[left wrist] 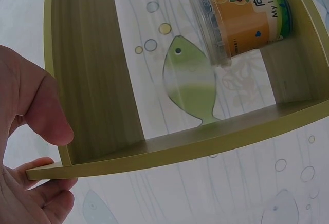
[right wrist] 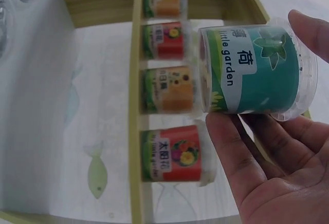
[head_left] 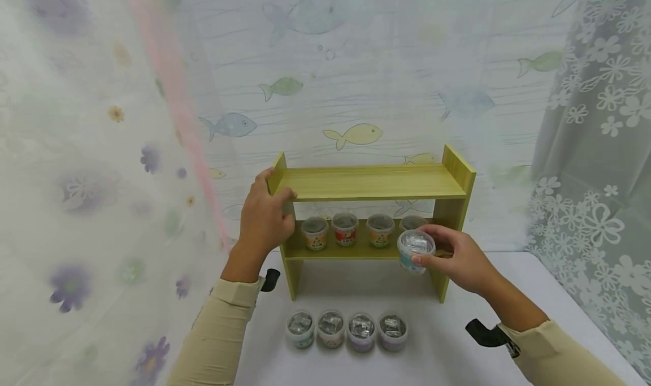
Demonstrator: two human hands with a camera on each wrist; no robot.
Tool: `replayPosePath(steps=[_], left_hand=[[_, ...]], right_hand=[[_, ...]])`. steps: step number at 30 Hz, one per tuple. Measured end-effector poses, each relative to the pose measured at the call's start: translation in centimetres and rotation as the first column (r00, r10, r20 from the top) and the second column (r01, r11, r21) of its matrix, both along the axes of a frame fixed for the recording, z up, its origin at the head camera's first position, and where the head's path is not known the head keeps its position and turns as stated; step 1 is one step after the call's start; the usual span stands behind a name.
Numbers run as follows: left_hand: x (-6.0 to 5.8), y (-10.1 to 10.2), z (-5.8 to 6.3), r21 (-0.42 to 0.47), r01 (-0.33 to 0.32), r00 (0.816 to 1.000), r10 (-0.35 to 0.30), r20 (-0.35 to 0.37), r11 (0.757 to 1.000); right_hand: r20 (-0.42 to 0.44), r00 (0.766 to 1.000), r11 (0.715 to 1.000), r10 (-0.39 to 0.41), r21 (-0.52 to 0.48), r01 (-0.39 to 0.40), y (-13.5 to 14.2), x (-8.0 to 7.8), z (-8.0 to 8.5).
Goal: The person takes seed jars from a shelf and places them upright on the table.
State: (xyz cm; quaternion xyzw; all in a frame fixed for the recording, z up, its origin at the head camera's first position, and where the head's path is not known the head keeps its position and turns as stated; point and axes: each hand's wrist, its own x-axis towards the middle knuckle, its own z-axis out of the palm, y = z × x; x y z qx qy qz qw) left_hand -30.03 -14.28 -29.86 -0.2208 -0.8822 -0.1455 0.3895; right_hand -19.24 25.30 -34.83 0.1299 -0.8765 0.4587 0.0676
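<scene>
My right hand [head_left: 460,257] holds a clear plastic cup with a teal "little garden" label [right wrist: 252,70], thumb on one side and fingers on the other. In the head view this teal cup [head_left: 414,250] is in front of the right end of a small yellow-green wooden shelf [head_left: 376,181]. My left hand [head_left: 267,213] grips the shelf's upper left corner. In the left wrist view its thumb [left wrist: 49,113] lies over the board's edge, with fingertips on the outer side. Several cups with orange or red labels, such as this red cup [head_left: 345,229], stand in a row on the lower board.
On the white table [head_left: 432,346], in front of the shelf, several cups with clear lids stand side by side, including a pale blue one [head_left: 300,329] and a purple one [head_left: 393,333]. Fish-printed curtain [head_left: 356,92] hangs behind; white-flowered lace [head_left: 600,228] hangs at right.
</scene>
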Motion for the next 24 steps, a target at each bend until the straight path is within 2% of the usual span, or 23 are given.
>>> replayPosePath(steps=[10,17,24], left_hand=[[-0.1,0.0,0.0,-0.001,-0.004,1.000,0.004,0.005,1.000],[0.1,0.0,0.1,0.001,-0.003,1.000,0.003,0.005,1.000],[0.3,0.1,0.2,0.004,-0.001,1.000,0.001,0.005,1.000]], right_hand=[[0.035,0.999,0.998,0.025,-0.059,-0.023,0.6,1.2,-2.5],[0.038,0.999,0.998,0.007,-0.058,-0.005,1.0,1.8,-4.3],[0.082,0.997,0.998,-0.003,-0.059,0.008,1.5,2.2,-6.4]])
